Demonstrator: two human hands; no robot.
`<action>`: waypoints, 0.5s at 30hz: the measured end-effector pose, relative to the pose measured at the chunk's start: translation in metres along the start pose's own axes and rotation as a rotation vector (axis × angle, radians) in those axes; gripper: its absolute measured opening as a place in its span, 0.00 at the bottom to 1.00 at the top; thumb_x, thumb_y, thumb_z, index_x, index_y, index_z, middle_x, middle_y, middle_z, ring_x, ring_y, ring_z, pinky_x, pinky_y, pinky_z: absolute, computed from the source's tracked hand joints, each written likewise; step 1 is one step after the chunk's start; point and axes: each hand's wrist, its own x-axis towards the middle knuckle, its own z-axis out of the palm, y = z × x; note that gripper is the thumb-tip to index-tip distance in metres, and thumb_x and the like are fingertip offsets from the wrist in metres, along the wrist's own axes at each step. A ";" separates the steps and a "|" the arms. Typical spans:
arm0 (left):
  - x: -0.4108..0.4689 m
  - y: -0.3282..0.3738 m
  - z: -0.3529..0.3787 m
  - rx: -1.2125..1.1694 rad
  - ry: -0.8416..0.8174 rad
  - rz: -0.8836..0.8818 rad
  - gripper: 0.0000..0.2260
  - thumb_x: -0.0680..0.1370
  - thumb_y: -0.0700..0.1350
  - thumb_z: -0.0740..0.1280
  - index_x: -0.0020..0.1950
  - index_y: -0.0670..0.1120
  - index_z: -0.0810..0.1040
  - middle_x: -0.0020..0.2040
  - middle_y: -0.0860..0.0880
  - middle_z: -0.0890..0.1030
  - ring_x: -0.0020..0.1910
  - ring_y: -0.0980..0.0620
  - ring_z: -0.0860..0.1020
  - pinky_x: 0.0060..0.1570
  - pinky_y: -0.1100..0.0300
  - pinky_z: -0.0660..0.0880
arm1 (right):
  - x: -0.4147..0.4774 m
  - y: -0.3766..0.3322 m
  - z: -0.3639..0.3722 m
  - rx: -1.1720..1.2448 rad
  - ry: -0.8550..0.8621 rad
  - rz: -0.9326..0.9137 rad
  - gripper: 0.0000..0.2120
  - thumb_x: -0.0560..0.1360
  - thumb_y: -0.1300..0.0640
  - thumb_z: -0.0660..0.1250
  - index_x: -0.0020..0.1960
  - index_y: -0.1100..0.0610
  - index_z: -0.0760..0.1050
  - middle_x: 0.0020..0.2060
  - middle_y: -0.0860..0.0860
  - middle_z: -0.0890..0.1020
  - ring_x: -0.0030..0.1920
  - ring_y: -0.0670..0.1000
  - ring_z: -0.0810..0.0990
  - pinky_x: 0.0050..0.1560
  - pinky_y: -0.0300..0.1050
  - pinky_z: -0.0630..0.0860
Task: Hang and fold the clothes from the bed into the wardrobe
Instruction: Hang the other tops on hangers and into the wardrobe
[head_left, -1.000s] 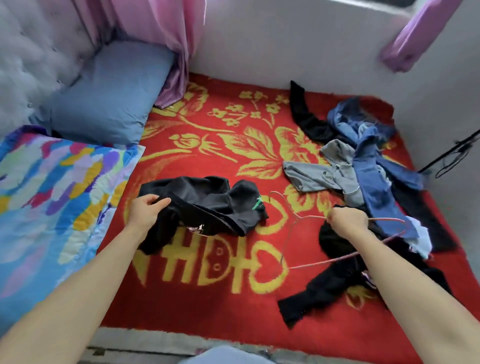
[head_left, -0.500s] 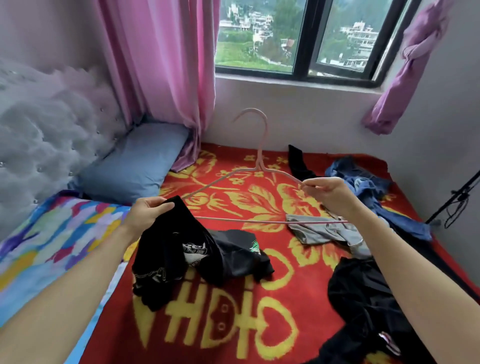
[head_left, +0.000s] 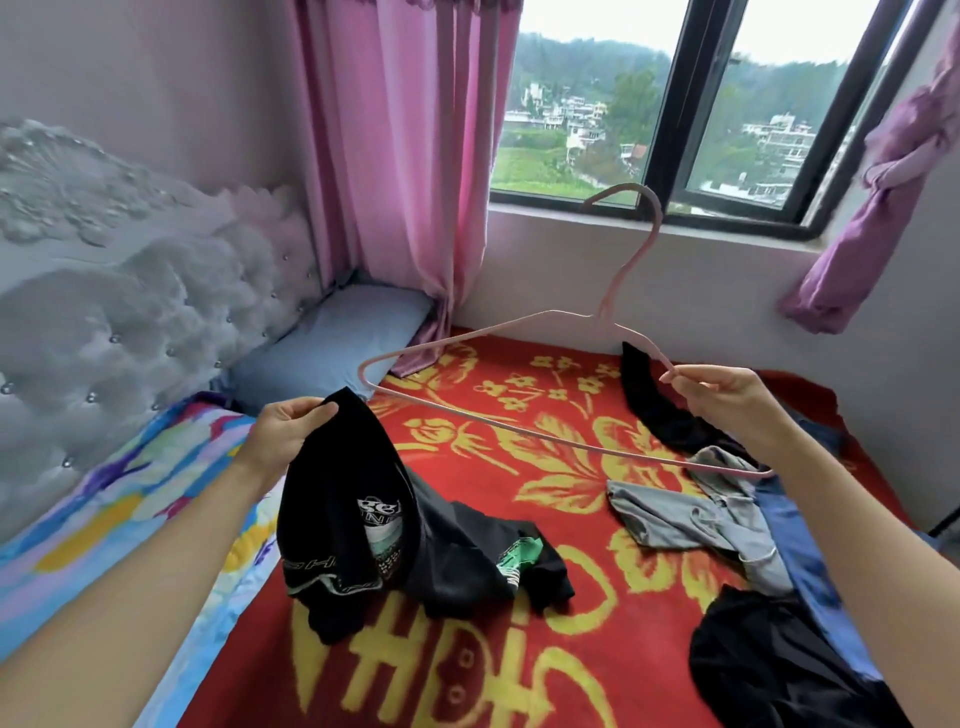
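1. Head view: the left hand (head_left: 283, 436) pinches the top of a black printed T-shirt (head_left: 353, 519), thumb and curled fingers closed on the cloth. The shirt's upper part hangs lifted and the rest trails on the red blanket (head_left: 519, 649).
2. The right hand (head_left: 727, 400) grips one shoulder of a pink wire hanger (head_left: 602, 314) (hook upward, before the window), held above the bed.
3. A grey garment (head_left: 675, 514) and a black garment (head_left: 769, 649) lie heaped on the blanket's right side.

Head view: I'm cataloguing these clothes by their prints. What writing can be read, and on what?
"gge": white letters, partly folded away, on the black T-shirt that the left hand holds.
Smaller print elsewhere on it: too blurred to read.
Big yellow characters on the red blanket: partly covered, not legible.
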 end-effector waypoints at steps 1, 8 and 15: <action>-0.001 0.001 -0.001 -0.012 0.011 0.001 0.09 0.77 0.35 0.65 0.40 0.43 0.82 0.32 0.53 0.83 0.30 0.60 0.79 0.32 0.71 0.75 | -0.001 -0.001 -0.001 0.022 -0.008 -0.006 0.18 0.75 0.61 0.67 0.34 0.40 0.83 0.21 0.43 0.70 0.23 0.42 0.64 0.25 0.31 0.62; -0.004 0.006 0.007 -0.067 -0.023 0.025 0.17 0.77 0.35 0.63 0.35 0.50 0.85 0.32 0.53 0.83 0.30 0.60 0.79 0.33 0.69 0.76 | -0.004 0.010 -0.005 0.051 -0.067 0.030 0.28 0.44 0.24 0.72 0.36 0.41 0.84 0.24 0.43 0.75 0.25 0.42 0.67 0.25 0.31 0.64; -0.004 0.006 0.012 -0.148 -0.096 -0.022 0.17 0.79 0.36 0.61 0.36 0.47 0.85 0.34 0.50 0.84 0.31 0.57 0.81 0.34 0.68 0.77 | -0.017 0.016 -0.017 0.034 0.039 0.040 0.29 0.47 0.24 0.71 0.39 0.42 0.84 0.35 0.57 0.74 0.27 0.43 0.64 0.27 0.32 0.63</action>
